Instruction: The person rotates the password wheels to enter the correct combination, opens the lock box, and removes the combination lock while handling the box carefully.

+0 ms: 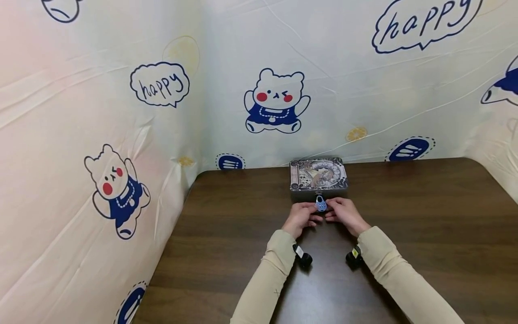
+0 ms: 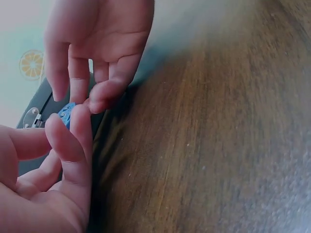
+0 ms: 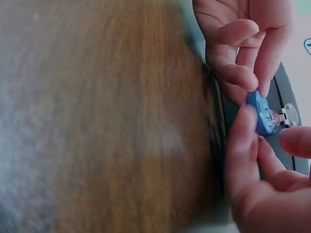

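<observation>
Possible slipping of the blue padlock (image 1: 321, 206) from the fingertips, because of so small a body and so little surface for gripping. Located directly between the left hand (image 1: 300, 217) and the right hand (image 1: 346, 213), at the metal hasp (image 3: 290, 115) on the front of the box (image 1: 318, 175). Pinched at one edge by the left thumb and fingers; at the opposite edge, apparently pinched also by the right thumb and a fingertip (contact there partly covered, so not fully certain). Danger as well of twisting the hasp, in case of unequal pulling from two sides. With a harder tug, perhaps sliding of the whole box toward the wrists, with neither hand on the lid. Open or closed shackle: cannot tell. In the way: mostly the fingers themselves, crowding around the padlock and half hiding its small marks. Just beyond the hands, the decorated lid; farther behind, a printed cloth backdrop (image 1: 226, 90). Beneath the hands, the brown table (image 1: 230, 216). At the left wrist, a black device (image 1: 306, 260), with a similar one at the right.
</observation>
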